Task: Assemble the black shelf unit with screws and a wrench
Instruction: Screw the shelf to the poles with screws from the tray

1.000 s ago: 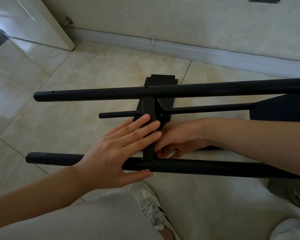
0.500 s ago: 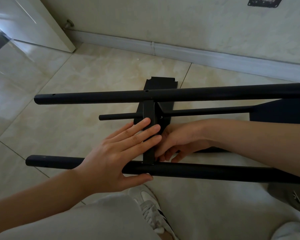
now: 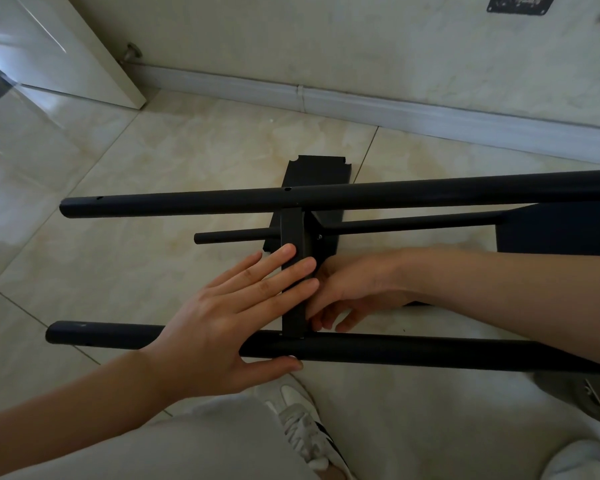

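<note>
The black shelf unit lies on its side above the tiled floor. Its far tube (image 3: 187,202) and near tube (image 3: 413,356) run left to right, and a thinner rod (image 3: 413,223) runs between them. A narrow black shelf panel (image 3: 293,233) stands edge-on between the two tubes, with a small screw (image 3: 319,237) beside it. My left hand (image 3: 219,327) presses flat against this panel with straight fingers, and its thumb lies along the near tube. My right hand (image 3: 354,289) reaches behind the panel near the lower joint. Its fingertips are partly hidden, so anything it holds cannot be seen.
Another black panel (image 3: 316,171) shows beyond the far tube. A dark shelf (image 3: 561,233) sits at the right. A grey bag with metal parts (image 3: 596,396) lies at the lower right. My knee and white shoe (image 3: 302,427) are below. The wall skirting and a white door (image 3: 66,53) lie beyond.
Both hands stay where they were on the panel. The frame sits a little lower in the view, as the camera shifted slightly.
</note>
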